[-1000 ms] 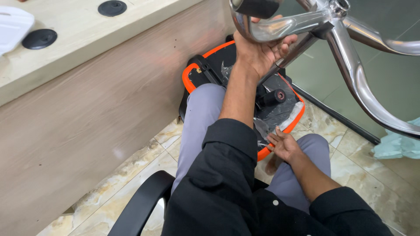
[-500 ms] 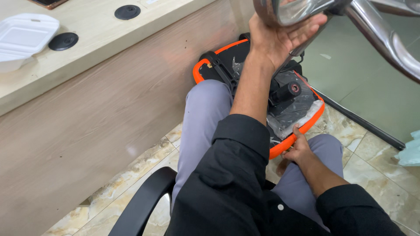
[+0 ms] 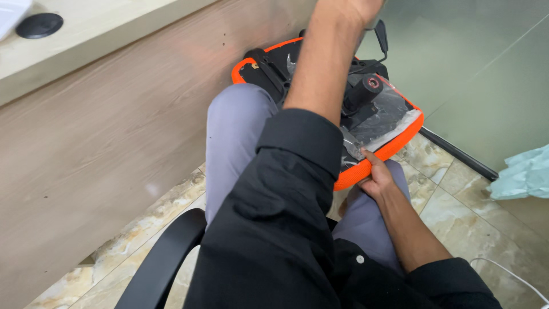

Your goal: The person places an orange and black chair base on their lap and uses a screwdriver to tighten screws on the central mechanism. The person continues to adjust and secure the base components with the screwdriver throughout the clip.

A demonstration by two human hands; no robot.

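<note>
An upturned office chair seat (image 3: pixel 394 146) lies across my lap, black underneath with an orange rim. Clear plastic wrap covers part of it. A black gas-lift stub with a red ring (image 3: pixel 366 88) and a black lever (image 3: pixel 380 37) stick up from it. My right hand (image 3: pixel 377 178) grips the seat's near orange edge, thumb on top. My left arm reaches straight up over the seat. Only the heel of my left hand (image 3: pixel 357 7) shows at the top edge, and its fingers are cut off.
A wooden desk panel (image 3: pixel 114 149) stands close on the left, with a black cable cap (image 3: pixel 39 25) on the desktop. A black armrest (image 3: pixel 166 257) is at the lower left. A glass wall, a floor rail (image 3: pixel 457 154), a teal plastic sheet (image 3: pixel 526 171) and a white cable (image 3: pixel 509 273) are on the right.
The view has tipped down, so the chrome chair base that my left hand held has left the frame at the top. My right hand has shifted onto the seat's orange edge.
</note>
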